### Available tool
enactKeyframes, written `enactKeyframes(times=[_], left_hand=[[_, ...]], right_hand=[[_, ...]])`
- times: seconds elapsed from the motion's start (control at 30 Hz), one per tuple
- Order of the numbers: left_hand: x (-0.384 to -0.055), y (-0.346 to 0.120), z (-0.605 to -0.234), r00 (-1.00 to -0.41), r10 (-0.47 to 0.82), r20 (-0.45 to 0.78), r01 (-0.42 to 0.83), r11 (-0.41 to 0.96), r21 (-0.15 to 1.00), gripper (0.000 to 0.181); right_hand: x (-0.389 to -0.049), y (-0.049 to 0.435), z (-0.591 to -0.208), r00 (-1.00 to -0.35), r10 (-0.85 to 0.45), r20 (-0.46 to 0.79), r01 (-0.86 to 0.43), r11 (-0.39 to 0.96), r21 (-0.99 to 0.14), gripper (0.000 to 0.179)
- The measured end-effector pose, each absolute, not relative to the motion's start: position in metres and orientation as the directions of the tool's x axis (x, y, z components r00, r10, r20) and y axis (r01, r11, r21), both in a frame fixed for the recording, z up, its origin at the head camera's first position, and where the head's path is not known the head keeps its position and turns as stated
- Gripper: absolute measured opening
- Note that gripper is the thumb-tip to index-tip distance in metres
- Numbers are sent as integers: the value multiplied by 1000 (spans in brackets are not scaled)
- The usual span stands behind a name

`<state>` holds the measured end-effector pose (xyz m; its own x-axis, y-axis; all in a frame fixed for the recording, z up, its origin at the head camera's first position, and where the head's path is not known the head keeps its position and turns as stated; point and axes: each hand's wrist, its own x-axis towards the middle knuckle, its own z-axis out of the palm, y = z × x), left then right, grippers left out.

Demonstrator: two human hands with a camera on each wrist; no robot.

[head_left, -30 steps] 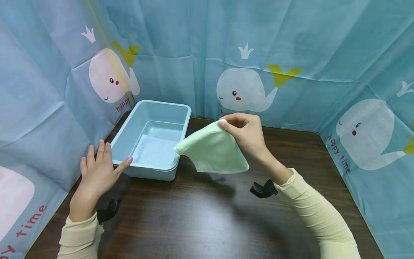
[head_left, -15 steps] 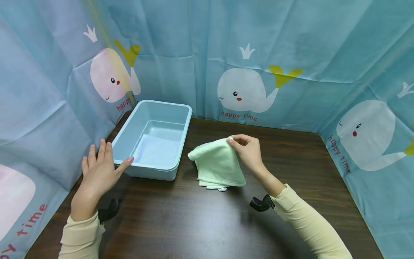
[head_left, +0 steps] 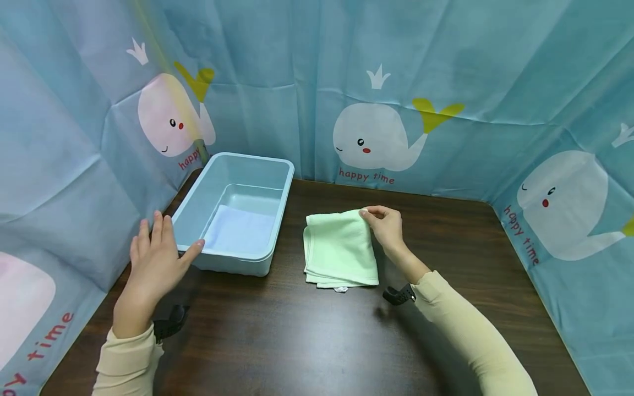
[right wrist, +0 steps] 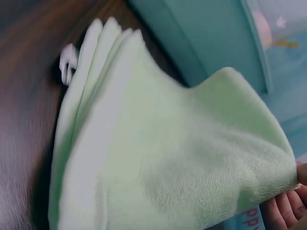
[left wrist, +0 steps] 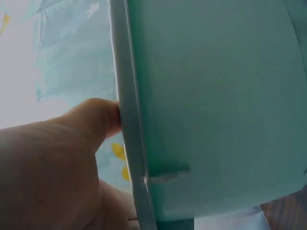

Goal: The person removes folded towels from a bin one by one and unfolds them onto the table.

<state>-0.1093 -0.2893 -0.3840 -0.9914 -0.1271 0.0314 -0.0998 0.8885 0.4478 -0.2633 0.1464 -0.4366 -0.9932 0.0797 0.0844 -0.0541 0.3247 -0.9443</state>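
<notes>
Green cloth: the soft light-green towelling cloth (head_left: pixel 342 250) lies folded, roughly square, on the dark brown wood-grain worktop (head_left: pixel 307 341), just right of the light-blue rectangular plastic tub (head_left: pixel 233 264) and apart from it.
Cloth, changed: a second ago I had it hanging in the air, one corner across the tub's right rim; half a second ago its left part drooped in a raised fold. Now it lies much flatter, clear of that rim.
Right hand: beyond the cloth from the tub, my right hand (head_left: pixel 388 225) pinches the far corner between thumb and fingers; the right wrist view shows that corner raised.
Left hand: my left hand (head_left: pixel 153 269) rests against the tub's near-left corner, fingers straight and spread, gripping nothing, about where it was.
Count, cloth and tub: one green cloth in several layers, one small white tag (head_left: pixel 340 289) at its near edge, one tub, one flat pale-blue sheet (head_left: pixel 240 228) inside it.
Count, wrists: two black wrist mounts (head_left: pixel 170 324), one per arm.
</notes>
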Motion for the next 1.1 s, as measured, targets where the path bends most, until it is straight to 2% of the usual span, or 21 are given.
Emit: enactKeyframes(times=[0.37, 0.57, 0.7, 0.87, 1.1], left_hand=[[-105, -268, -375, -975, -89, 204, 8, 902, 431, 84], [-98, -233, -359, -920, 28, 391, 189, 906, 378, 85], [-92, -204, -350, -874, 140, 465, 314, 893, 322, 86], [-84, -167, -345, -830, 294, 475, 446, 861, 246, 89], [-82, -124, -367, -778, 532, 335, 602, 784, 153, 83]], right_hand=[[-289, 157, -463, -993, 62, 101, -47, 575, -817, 25], [-292, 161, -472, -995, 59, 82, -30, 607, -794, 24], [-292, 164, -475, -994, 55, 94, -38, 630, -776, 24], [-291, 167, -477, -994, 57, 90, -33, 640, -768, 26], [-289, 170, -476, -997, 45, 66, -22, 638, -770, 30]])
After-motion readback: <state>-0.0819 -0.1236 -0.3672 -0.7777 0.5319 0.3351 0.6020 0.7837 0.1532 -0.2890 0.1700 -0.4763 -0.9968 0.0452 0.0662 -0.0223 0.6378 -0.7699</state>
